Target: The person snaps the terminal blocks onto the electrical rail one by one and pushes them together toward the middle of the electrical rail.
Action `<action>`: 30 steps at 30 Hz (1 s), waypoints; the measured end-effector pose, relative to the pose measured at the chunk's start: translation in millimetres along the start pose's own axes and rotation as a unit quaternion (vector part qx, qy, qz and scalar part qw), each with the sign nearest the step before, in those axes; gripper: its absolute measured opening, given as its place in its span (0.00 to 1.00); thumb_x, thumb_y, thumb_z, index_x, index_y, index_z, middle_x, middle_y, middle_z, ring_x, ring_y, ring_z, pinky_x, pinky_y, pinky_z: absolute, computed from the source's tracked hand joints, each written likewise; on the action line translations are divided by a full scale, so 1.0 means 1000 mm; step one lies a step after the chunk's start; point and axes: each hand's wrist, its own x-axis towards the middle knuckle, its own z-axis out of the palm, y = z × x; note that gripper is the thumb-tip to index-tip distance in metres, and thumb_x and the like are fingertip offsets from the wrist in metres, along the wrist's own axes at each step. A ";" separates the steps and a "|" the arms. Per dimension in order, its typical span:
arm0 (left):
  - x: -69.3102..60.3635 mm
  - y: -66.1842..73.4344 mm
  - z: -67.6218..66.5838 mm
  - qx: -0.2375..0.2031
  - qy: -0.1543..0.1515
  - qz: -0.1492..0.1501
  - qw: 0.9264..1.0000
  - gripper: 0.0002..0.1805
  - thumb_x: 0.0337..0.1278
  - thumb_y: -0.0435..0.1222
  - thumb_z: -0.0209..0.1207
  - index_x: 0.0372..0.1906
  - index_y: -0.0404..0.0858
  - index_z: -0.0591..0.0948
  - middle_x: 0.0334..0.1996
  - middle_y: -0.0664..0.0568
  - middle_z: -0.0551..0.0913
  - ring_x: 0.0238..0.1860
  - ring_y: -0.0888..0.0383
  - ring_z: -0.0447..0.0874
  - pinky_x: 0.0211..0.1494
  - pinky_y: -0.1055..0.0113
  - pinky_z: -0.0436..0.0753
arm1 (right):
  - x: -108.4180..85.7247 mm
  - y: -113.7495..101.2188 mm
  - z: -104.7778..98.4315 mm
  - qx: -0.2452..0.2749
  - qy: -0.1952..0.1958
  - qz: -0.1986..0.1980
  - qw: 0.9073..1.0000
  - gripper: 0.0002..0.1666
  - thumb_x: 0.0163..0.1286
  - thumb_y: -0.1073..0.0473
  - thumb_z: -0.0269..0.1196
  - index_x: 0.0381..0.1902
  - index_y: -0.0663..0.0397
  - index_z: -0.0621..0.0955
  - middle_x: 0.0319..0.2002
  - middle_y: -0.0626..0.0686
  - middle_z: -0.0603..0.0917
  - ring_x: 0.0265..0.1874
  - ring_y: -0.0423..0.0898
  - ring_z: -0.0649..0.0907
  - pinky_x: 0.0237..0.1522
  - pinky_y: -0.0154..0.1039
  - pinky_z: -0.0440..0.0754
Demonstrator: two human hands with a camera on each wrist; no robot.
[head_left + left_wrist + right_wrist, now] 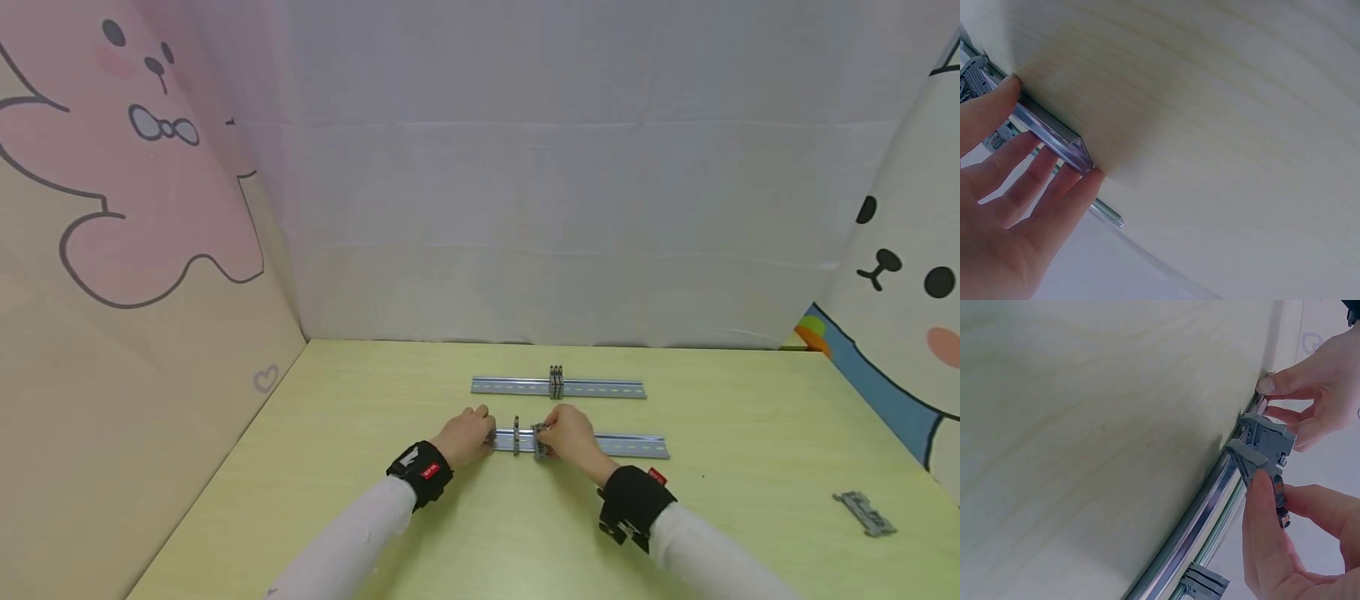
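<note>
A slotted metal DIN rail (630, 446) lies across the table in front of me. My left hand (467, 437) grips its left end, with the thumb on the near edge and the fingers on the far one in the left wrist view. One grey terminal block (516, 436) stands upright on this rail, just right of that hand. My right hand (572, 435) pinches a second grey terminal block (1252, 461) between thumb and fingers. That block is tilted at the rail, close beside the standing one; whether it is seated cannot be told.
Farther back, a second DIN rail (603, 388) lies roughly parallel, carrying a tight group of terminal blocks (556, 382) near its middle. Another grey terminal block (865, 512) lies flat at the table's right. A white cloth (525, 250) hangs behind the table (360, 392).
</note>
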 end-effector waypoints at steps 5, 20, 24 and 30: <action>0.001 -0.001 0.002 -0.008 -0.001 0.000 1.000 0.11 0.43 0.36 0.65 0.33 0.36 0.79 0.29 0.53 0.72 0.29 0.58 0.69 0.30 0.71 0.71 | 0.003 0.002 0.003 -0.011 0.009 -0.012 1.000 0.07 0.46 0.72 0.61 0.25 0.68 0.74 0.15 0.53 0.78 0.08 0.41 0.76 0.21 0.33 0.74; 0.000 -0.001 0.001 -0.014 0.002 0.004 1.000 0.11 0.42 0.36 0.65 0.33 0.36 0.79 0.29 0.53 0.71 0.29 0.58 0.69 0.29 0.71 0.71 | 0.011 -0.002 0.009 -0.056 0.015 -0.027 0.998 0.22 0.45 0.73 0.58 0.03 0.52 0.63 0.02 0.47 0.70 0.03 0.38 0.71 0.18 0.30 0.67; 0.001 -0.003 0.006 -0.003 0.005 0.005 1.000 0.11 0.42 0.37 0.65 0.33 0.37 0.79 0.29 0.53 0.71 0.29 0.59 0.69 0.30 0.71 0.71 | 0.013 -0.006 0.009 -0.075 0.011 -0.034 0.997 0.26 0.46 0.72 0.58 0.00 0.50 0.60 0.00 0.43 0.63 0.02 0.37 0.68 0.17 0.29 0.61; 0.002 -0.003 0.007 -0.002 0.008 0.004 1.000 0.12 0.42 0.38 0.65 0.34 0.37 0.79 0.29 0.53 0.71 0.29 0.58 0.70 0.30 0.71 0.72 | 0.014 -0.011 0.006 -0.084 0.002 -0.040 0.996 0.24 0.42 0.74 0.55 0.00 0.49 0.59 0.02 0.41 0.58 0.04 0.36 0.61 0.16 0.29 0.55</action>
